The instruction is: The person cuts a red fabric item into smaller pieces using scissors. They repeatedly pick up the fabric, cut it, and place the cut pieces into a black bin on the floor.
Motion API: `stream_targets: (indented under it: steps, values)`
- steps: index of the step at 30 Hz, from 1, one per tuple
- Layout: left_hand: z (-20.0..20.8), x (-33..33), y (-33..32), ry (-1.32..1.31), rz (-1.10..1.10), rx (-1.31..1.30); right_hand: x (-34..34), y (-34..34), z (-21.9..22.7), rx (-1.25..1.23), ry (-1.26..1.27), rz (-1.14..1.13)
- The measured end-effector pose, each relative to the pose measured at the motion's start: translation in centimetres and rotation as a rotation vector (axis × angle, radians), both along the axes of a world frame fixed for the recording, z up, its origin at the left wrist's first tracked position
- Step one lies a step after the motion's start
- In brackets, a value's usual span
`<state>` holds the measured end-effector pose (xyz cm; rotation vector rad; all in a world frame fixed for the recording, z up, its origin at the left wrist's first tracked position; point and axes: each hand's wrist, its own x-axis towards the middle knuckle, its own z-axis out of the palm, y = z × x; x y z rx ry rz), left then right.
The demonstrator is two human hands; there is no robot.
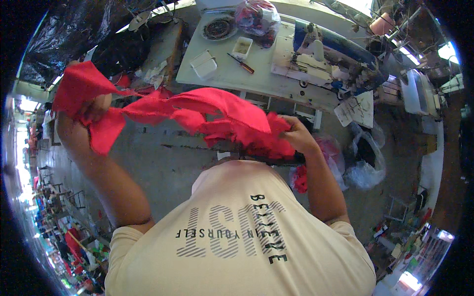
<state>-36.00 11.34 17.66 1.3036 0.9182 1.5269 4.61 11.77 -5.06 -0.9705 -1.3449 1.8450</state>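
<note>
A long, bunched length of red fabric [217,106] stretches between my two hands, in the air before the sewing table. My left hand [97,107], raised at the far left, is closed on one end; a wide flap stands above it and another hangs below. At the other end my right hand [295,134] pinches the gathered, ruffled edge of the cloth. Folds hide part of the left fingers. Between the hands the fabric sags and twists loosely.
Ahead stands a white worktable [227,74] with a sewing machine [316,61], a screwdriver [241,63], a white box [242,48] and a bag of cloth [257,17]. Clear plastic bags [368,163] sit low at the right. A plastic bin [418,93] is farther right.
</note>
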Motion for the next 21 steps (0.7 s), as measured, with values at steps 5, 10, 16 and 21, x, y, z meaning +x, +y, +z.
stream_targets:
  steps: [5, 10, 16, 21]
  values:
    - [-0.3, 0.8, -0.4, 0.449, 0.48, -0.107, -2.7, -0.3, 2.1, 0.275, -0.133, -0.256]
    - [-3.8, -4.0, -1.1, 0.255, 0.374, -0.251, -3.7, -1.7, 6.6, 0.387, -0.371, -0.17]
    - [-5.9, -5.5, -2.3, 0.309, 0.424, -0.368, -5.9, -1.2, 9.0, 0.283, -0.445, -0.254]
    - [-6.0, -9.7, -2.5, 0.145, 0.26, -0.279, -8.7, -1.0, 10.9, 0.432, -0.719, -0.219]
